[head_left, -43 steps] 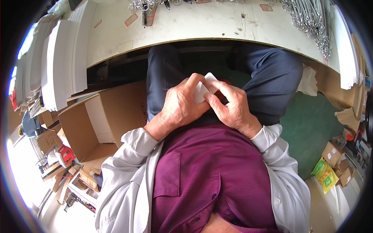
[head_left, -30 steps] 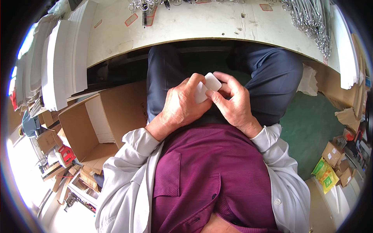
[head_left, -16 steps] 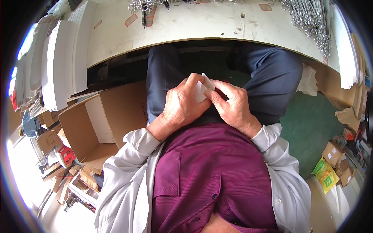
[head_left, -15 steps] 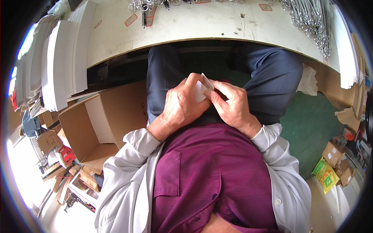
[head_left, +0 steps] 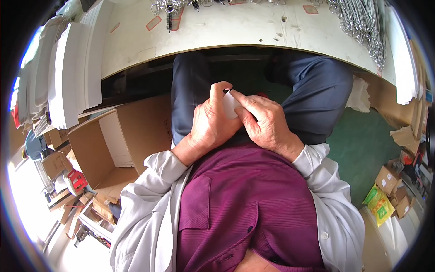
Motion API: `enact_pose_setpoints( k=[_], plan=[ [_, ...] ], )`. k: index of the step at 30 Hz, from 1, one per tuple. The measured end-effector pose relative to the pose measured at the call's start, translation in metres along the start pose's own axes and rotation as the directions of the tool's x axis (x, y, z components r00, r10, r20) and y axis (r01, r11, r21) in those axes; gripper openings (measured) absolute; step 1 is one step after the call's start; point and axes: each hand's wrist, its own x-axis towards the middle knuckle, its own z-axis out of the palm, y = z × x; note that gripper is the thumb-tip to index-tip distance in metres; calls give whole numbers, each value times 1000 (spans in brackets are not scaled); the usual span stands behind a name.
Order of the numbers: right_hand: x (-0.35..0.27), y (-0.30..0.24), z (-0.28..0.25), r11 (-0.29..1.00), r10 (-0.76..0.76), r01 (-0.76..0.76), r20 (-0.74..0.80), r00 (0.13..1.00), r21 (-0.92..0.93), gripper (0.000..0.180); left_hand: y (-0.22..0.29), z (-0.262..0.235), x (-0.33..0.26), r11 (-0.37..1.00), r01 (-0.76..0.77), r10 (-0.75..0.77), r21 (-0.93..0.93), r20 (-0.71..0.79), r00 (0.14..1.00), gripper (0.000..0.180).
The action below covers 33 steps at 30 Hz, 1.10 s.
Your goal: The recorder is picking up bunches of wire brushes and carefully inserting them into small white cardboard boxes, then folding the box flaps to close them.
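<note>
Between my two hands, above my lap, is a white card piece (head_left: 230, 107), smooth and pale; most of it is covered by my fingers. My left hand (head_left: 209, 119) wraps round it from the left, thumb raised and bent near the top end. From the right, my right hand (head_left: 268, 121) closes on the same piece, with thumb and forefinger pressed against its end. Whether the piece is a flat sheet or a folded box cannot be made out.
A white worktable (head_left: 226, 29) spans the far side, with metal rings (head_left: 206, 3) and a bundle of wire pieces (head_left: 362, 31) on it. Long white cartons (head_left: 68, 77) are stacked at left. An open cardboard box (head_left: 120, 145) stands beside my left leg.
The upright white flap at the top of the piece no longer shows. My left thumb has lifted, and my right fingers have shifted left over the end of the piece.
</note>
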Motion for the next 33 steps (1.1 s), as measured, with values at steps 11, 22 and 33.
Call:
enact_pose_setpoints(
  k=[11, 22, 33],
  plan=[
    [-2, 3, 8, 905, 301, -290, 16, 954, 312, 28, -4, 5, -2, 1000, -10, 10, 13, -7, 1000, 64],
    [-5, 6, 15, 845, 365, -347, 34, 930, 407, 25, -9, 10, 0, 1000, -6, 6, 3, -8, 1000, 60],
    [-6, 9, 7, 630, 537, -518, 158, 829, 578, 22, -6, 13, 0, 1000, -23, 22, -14, -21, 1000, 59]
  ],
)
